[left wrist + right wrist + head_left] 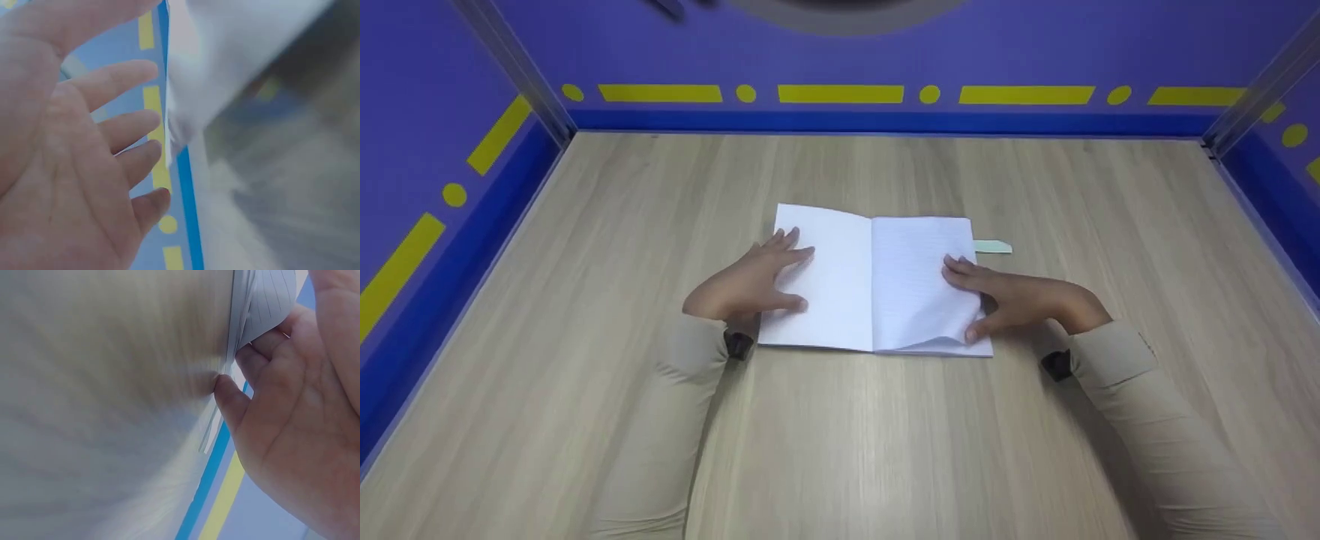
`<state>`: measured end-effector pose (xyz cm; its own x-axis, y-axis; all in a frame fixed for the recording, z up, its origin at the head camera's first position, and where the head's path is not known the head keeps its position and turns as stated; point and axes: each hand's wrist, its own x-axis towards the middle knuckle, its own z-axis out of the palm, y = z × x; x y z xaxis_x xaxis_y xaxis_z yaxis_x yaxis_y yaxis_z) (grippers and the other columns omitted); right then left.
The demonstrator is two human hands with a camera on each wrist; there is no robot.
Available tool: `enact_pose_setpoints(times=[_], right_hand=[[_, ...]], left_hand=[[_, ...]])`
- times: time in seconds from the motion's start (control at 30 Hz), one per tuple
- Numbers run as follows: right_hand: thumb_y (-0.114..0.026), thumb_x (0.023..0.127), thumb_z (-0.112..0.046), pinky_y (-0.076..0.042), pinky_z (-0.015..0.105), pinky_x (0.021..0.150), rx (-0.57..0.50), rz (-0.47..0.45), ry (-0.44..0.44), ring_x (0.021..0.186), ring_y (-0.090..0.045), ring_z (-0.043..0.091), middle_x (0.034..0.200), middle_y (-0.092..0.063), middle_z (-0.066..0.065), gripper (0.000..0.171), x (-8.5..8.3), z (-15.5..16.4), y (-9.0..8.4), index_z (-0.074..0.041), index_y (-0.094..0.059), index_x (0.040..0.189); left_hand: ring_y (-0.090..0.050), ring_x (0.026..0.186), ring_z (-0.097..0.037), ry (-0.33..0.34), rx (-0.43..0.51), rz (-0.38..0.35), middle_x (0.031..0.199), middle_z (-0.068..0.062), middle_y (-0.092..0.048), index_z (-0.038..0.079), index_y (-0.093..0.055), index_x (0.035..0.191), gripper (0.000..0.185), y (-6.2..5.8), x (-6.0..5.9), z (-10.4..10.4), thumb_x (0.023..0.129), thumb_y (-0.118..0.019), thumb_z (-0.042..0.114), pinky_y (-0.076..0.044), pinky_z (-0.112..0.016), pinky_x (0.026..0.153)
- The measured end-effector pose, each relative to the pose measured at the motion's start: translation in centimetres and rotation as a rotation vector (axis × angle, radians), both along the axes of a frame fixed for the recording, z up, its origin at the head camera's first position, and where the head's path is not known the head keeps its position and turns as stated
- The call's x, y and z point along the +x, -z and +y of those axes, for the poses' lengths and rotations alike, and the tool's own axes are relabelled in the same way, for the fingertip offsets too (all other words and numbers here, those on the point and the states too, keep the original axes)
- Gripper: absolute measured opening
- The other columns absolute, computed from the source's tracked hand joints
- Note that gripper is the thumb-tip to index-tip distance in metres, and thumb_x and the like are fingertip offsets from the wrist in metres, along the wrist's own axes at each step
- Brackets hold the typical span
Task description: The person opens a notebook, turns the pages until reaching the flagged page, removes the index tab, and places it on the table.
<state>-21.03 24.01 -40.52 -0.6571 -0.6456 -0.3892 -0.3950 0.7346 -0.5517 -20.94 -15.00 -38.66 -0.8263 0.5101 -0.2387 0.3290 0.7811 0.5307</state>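
Notebook [872, 281] lying opened out on the surface [870, 450], a hand at either side.
With the notebook as the clock's centre, the left hand [754, 281] is at nine o'clock, its fingers spread apart over the outer part of the blank left page [840, 277], thumb pointing to three; whether they press down I cannot tell. The right hand [1016, 296] is at three o'clock, its fingers close together on the lined right page [911, 270], thumb well apart from them near four o'clock, beside where that page bulges up at its lower part. A pale green tab [994, 247] juts past the edge between two and three. Tan sleeves [660, 435] come in from eight and four; a purple wall [840, 60] with yellow marks stands at twelve.
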Motion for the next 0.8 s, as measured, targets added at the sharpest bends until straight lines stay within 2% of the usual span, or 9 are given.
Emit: enact_pose_setpoints(times=[0.23,0.4,0.57,0.8], right_hand=[[-0.072,0.08,-0.05,-0.009,0.053,0.119,0.003,-0.002,0.008,0.15,0.003,0.03,0.163,0.001,0.008,0.103,0.0,-0.1,0.0,-0.01,-0.012,0.154],[-0.072,0.079,-0.05,-0.01,0.053,0.119,0.006,0.016,0.006,0.15,0.001,0.031,0.163,-0.001,0.009,0.103,0.0,-0.2,0.0,-0.01,-0.015,0.154],[-0.071,0.079,-0.051,-0.011,0.053,0.119,0.015,0.021,0.005,0.15,0.001,0.032,0.163,-0.001,0.01,0.102,-0.1,-0.2,-0.1,-0.01,-0.015,0.154],[-0.072,0.081,-0.045,-0.01,0.056,0.118,-0.036,0.014,-0.016,0.149,0.0,0.036,0.162,-0.002,0.015,0.1,0.0,0.0,-0.1,-0.006,-0.016,0.153]], left_hand=[[-0.022,0.148,-0.026,0.092,0.083,0.185,0.158,-0.01,-0.028,0.012,-0.044,0.145,0.063,-0.2,1.0,2.5,0.09,-0.066,0.032,-0.012,-0.043,0.121],[-0.034,0.143,-0.02,0.157,0.125,0.277,0.152,-0.007,-0.04,0.012,-0.049,0.142,0.058,-0.1,1.9,4.5,0.09,-0.065,0.034,-0.018,-0.039,0.12],[-0.041,0.139,-0.019,0.235,0.119,0.323,0.148,-0.004,-0.047,0.015,-0.051,0.14,0.057,0.3,2.3,6.9,0.091,-0.063,0.04,-0.024,-0.036,0.119],[-0.047,0.133,-0.018,0.341,0.143,0.347,0.142,-0.005,-0.053,0.012,-0.054,0.137,0.055,0.5,2.8,9.5,0.091,-0.063,0.04,-0.036,-0.034,0.112]])
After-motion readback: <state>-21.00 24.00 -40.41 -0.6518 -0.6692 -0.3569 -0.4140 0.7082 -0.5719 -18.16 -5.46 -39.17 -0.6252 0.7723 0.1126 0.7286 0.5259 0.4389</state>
